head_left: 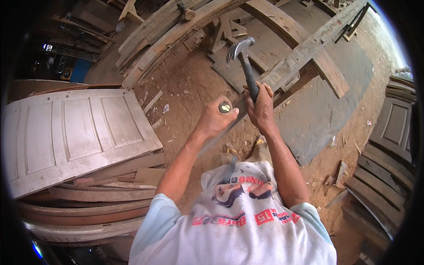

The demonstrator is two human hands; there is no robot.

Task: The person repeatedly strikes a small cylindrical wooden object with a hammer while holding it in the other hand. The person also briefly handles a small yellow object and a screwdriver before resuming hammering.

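My right hand (263, 108) is closed around the dark handle of a claw hammer (248, 73). Its metal head is raised, pointing away from me. To the left, my left hand (214, 120) makes a fist around a tool with a round dark handle (224, 107). Only the yellowish butt of that handle shows; the fist hides the rest, so its kind is unclear. Both hands are over the near end of a long wooden beam (304, 55), which runs off to the far right. Whether the left-hand tool touches the beam cannot be seen.
A pale panelled door (79, 128) lies at left on stacked curved boards (101, 194). More curved timbers (154, 44) rest at the far left, with a wooden mallet (187, 12) on top. Grey sheeting (329, 119) covers ground at right, near another door panel (394, 121). Wood scraps litter the dirt.
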